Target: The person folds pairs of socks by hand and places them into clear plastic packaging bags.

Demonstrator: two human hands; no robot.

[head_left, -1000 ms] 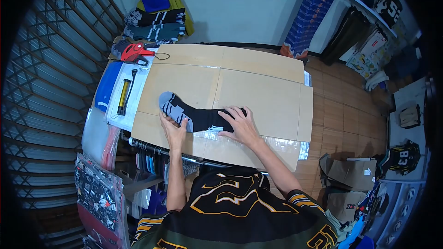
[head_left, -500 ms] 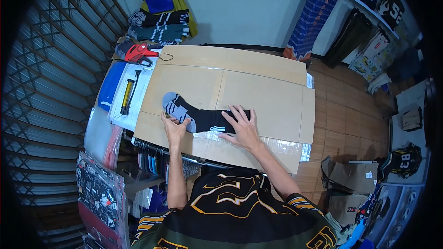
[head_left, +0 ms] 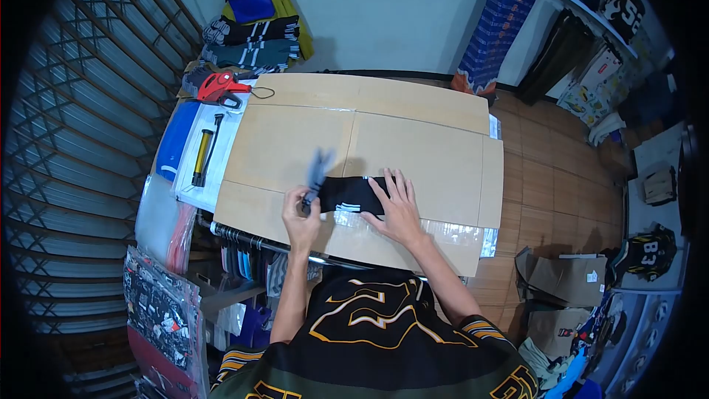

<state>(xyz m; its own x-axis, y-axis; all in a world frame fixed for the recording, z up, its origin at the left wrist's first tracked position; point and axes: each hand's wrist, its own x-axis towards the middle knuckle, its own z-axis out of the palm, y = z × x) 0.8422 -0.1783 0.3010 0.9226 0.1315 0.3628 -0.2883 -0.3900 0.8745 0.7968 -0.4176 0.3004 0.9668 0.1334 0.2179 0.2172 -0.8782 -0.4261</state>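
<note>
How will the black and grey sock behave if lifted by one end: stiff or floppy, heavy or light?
Probably floppy: the sock bends up sharply where the left hand lifts its foot end. Likely light: the fingers alone seem to raise it. It may slide on the smooth cardboard, perhaps why the right hand presses it flat.

One sock (head_left: 348,193), two hands (head_left: 303,223) (head_left: 399,211), one pump (head_left: 200,157).
</note>
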